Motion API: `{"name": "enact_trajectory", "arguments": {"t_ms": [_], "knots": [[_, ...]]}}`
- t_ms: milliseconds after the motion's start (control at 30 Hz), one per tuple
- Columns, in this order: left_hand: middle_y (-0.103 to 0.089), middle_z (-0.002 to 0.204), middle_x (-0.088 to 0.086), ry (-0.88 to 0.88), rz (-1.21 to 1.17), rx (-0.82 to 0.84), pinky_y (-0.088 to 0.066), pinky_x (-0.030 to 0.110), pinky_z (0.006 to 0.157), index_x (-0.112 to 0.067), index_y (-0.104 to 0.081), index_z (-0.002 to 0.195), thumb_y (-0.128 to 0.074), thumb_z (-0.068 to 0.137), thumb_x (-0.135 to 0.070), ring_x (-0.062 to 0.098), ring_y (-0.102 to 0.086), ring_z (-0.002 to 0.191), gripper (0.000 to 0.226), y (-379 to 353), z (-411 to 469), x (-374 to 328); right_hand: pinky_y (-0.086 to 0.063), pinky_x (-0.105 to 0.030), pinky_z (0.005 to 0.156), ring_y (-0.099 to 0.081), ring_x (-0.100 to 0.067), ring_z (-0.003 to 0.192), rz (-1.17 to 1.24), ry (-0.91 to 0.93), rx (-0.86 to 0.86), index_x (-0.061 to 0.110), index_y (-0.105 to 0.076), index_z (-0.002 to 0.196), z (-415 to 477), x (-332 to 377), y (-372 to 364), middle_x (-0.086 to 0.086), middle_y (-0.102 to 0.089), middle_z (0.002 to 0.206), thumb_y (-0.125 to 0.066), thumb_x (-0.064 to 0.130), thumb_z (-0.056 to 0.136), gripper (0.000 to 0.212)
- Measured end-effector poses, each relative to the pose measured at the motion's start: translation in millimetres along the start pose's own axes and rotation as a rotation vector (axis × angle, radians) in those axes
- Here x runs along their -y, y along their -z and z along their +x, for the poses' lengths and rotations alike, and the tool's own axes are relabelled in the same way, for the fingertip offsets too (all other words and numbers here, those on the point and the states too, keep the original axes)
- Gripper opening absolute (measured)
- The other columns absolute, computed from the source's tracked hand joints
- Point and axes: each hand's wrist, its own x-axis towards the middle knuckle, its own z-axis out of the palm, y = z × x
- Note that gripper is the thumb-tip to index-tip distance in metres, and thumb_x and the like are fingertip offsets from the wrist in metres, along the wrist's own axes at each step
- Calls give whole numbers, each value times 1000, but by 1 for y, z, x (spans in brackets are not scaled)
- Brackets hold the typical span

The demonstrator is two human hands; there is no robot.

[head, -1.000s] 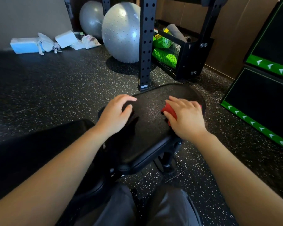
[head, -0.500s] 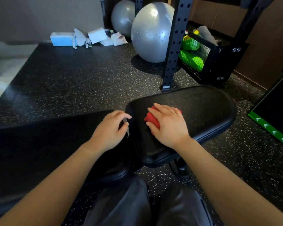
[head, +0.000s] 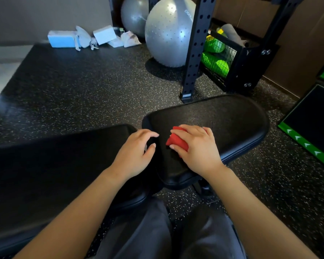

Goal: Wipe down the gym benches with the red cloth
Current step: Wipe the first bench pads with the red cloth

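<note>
So my right hand (head: 198,148) is pressing the bunched red cloth (head: 176,141) flat on the seat pad (head: 232,118), center frame. Left hand (head: 135,152) rests loosely open at the gap beside the long bench pad (head: 54,165).

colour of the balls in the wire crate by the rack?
Bright green balls, seen best in the head view.

Right hand (head: 198,148) presses red cloth (head: 176,142) (bunched) on seat pad (head: 232,118).

Both forearms bare — no sleeves, watch or rings visible. Dark grey trousers (head: 157,230) below the wrists — plain, creased fabric.
</note>
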Motion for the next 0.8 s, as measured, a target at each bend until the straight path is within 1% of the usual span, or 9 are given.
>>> {"name": "enact_trajectory", "arguments": {"t_ms": [100,167,333,400,500,600,667,733,800], "knots": [[-50,127,-8,-1,7,22,-39,29,97,-24,-53,125,-50,94,-23,10,-46,117,30,2,7,1,-33,-42,96,-60,-24,107,16,-8,-10,28,-67,114,2,0,-1,0,-65,119,-51,52,80,44],[-51,126,-7,17,5,42,-40,31,97,-23,-53,125,-50,94,-23,11,-45,117,31,7,10,0,-31,-42,98,-59,-24,109,9,-16,13,28,-66,116,2,0,-1,1,-63,122,-50,51,82,45],[-53,123,-5,63,-20,98,-39,29,96,-20,-55,124,-51,94,-20,12,-49,111,31,32,15,-6,-31,-48,99,-57,-25,111,-31,-62,84,26,-64,118,4,7,5,-2,-61,125,-53,47,84,41],[-54,121,-3,108,-34,104,-37,25,95,-19,-54,125,-51,94,-19,13,-49,112,31,39,17,-7,-32,-50,101,-56,-25,112,-24,-72,101,26,-64,119,6,8,6,-2,-60,127,-56,45,85,39],[-52,127,-2,158,-46,131,-32,23,97,-20,-53,127,-50,95,-20,14,-46,116,32,36,24,-2,-32,-53,102,-54,-25,114,-4,-96,113,25,-62,121,8,9,5,-1,-58,129,-52,45,88,40],[-51,129,-2,131,-35,133,-36,28,101,-19,-53,127,-49,95,-21,16,-47,116,33,25,36,5,-30,-53,103,-53,-24,116,3,-96,84,26,-62,122,8,9,1,0,-58,130,-51,45,89,40],[-52,128,-1,98,-39,130,-39,32,99,-18,-54,126,-49,94,-20,19,-50,112,32,18,45,8,-29,-52,104,-53,-24,116,8,-106,63,25,-63,122,7,8,1,0,-58,130,-52,44,90,39],[-51,129,-2,69,-34,96,-38,28,98,-17,-54,126,-49,95,-20,15,-47,114,32,14,53,7,-29,-53,104,-54,-25,116,0,-105,54,24,-63,122,6,8,0,-1,-58,130,-53,43,90,39],[-52,129,-1,32,-32,31,-30,18,98,-16,-55,125,-49,95,-18,9,-41,117,32,14,59,2,-29,-53,104,-54,-25,116,-5,-92,56,24,-63,123,5,7,1,-1,-58,130,-54,42,90,38]]}}
